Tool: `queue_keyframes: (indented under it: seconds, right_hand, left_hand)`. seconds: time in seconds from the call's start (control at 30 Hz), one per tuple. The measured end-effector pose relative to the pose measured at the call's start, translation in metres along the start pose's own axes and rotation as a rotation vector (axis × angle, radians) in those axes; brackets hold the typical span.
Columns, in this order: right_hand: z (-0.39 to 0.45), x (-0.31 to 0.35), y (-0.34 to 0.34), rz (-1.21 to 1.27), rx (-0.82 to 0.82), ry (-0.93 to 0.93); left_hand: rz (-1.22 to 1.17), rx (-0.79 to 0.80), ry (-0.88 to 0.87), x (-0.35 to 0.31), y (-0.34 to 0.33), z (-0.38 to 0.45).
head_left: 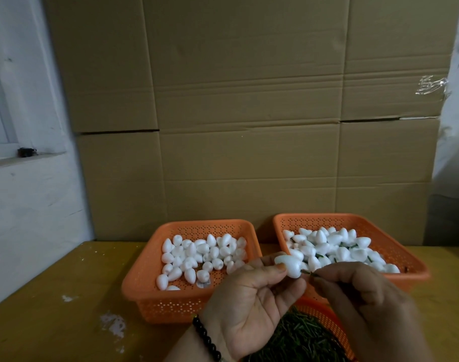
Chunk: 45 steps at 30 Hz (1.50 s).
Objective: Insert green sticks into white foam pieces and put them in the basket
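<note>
Left grip (pixel 252 291) pinches a white foam piece (pixel 288 266) between thumb and fingertips, while the right grip (pixel 359 286) pinches a green stick (pixel 309 273) whose tip meets the foam's lower end. Both are held above the table (pixel 53 296), in front of two orange baskets. The left basket (pixel 144 291) holds plain foam pieces; the right basket (pixel 406 246) holds foam pieces with green sticks in them (several stems show between them). A third orange basket (pixel 325 318) of loose green sticks sits beneath the hands.
</note>
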State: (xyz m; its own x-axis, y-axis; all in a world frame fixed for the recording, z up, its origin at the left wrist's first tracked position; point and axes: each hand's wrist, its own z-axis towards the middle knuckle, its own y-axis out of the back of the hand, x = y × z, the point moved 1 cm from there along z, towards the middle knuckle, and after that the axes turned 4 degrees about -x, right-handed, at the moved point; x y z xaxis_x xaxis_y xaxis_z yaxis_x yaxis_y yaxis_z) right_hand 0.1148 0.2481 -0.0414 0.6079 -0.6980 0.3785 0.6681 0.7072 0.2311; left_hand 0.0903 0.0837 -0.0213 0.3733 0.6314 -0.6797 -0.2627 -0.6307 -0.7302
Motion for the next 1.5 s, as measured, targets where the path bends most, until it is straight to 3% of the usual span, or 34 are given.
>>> queue_keyframes:
  seconds: [0.53,1.5]
  right_hand:
    - [0.001,0.0,-0.002,0.005,0.02,0.092]
    - [-0.001,-0.004,-0.006,0.004,0.013,0.003]
  left_hand:
    - [0.072,-0.006,-0.004,0.007,-0.008,-0.002]
    - [0.104,-0.035,-0.103,0.012,-0.007,0.001]
